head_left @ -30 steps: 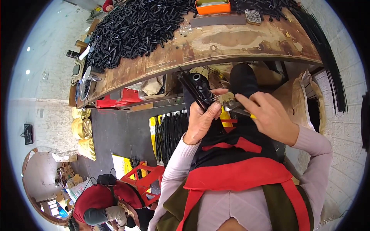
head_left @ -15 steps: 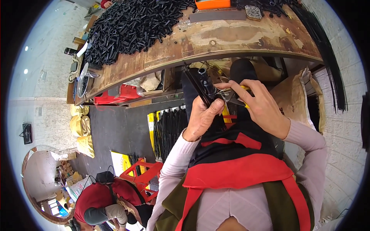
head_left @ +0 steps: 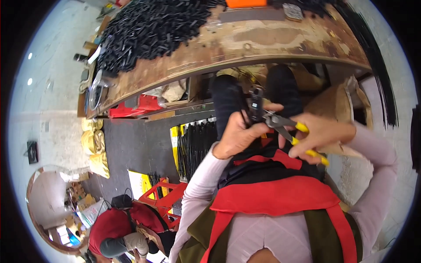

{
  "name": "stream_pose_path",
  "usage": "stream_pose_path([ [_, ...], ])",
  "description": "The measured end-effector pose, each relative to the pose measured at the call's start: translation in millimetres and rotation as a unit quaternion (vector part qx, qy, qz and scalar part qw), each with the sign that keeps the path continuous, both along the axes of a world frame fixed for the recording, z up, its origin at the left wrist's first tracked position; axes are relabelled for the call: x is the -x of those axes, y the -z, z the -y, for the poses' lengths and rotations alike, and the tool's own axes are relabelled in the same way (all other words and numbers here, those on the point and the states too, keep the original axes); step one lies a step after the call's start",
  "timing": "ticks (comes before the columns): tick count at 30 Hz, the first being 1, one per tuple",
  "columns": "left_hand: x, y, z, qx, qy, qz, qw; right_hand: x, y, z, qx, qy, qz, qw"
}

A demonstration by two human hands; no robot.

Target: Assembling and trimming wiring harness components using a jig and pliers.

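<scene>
My left hand point(head_left: 237, 138) is closed around a black bundle of rods point(head_left: 255, 105) with a ringed hub, which looks like an umbrella frame. It is held over my lap, with the hub end pointing away from me. In my right hand point(head_left: 326, 131) is a pair of pliers point(head_left: 280, 122) with yellow handles, spread apart. The plier jaws reach the right side of the hub, where thin wire ends seem to stick out. Motion blur hides whether the jaws grip a wire. Fingers of my right hand also show just beyond the jaws.
Across from me, a worn wooden table point(head_left: 245, 46) carries a heap of short black tubes point(head_left: 153, 35) and an orange tray point(head_left: 245, 3). Black rods point(head_left: 197, 147) lie on the floor at left, near a red stool point(head_left: 164, 197) and a bent-over person point(head_left: 118, 225). A brown sack point(head_left: 333, 98) stands at right.
The pliers, mostly hidden in my right hand before, have swung out with their handles spread. My right hand has moved right and down. The black bundle has turned more upright.
</scene>
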State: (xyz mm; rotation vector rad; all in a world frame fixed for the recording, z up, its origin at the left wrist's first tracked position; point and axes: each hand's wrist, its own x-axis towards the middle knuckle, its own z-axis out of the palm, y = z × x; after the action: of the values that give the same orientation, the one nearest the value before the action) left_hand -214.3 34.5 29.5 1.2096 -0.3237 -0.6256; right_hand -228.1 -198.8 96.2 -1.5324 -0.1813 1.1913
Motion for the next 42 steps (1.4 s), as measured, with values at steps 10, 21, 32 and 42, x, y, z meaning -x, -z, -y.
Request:
stream_pose_path([
  [10, -9, 6, -5, 0.012, 0.008, 0.013, 1.0, -14, -44, 5, 0.122, -0.035, 0.176, 0.976],
  [21, -23, 14, 2, 0.027, -0.006, 0.025, 0.999, 1, -29, 20, 0.24, -0.112, 0.546, 0.795],
  [32, -15, 14, 7, 0.033, -0.05, 0.074, 0.995, -3, -12, 13, 0.306, -0.051, 0.682, 0.662],
  [42, -22, 27, -13, 0.076, 0.074, 0.046, 0.993, -16, -40, 7, 0.049, 0.03, -0.163, 0.985],
])
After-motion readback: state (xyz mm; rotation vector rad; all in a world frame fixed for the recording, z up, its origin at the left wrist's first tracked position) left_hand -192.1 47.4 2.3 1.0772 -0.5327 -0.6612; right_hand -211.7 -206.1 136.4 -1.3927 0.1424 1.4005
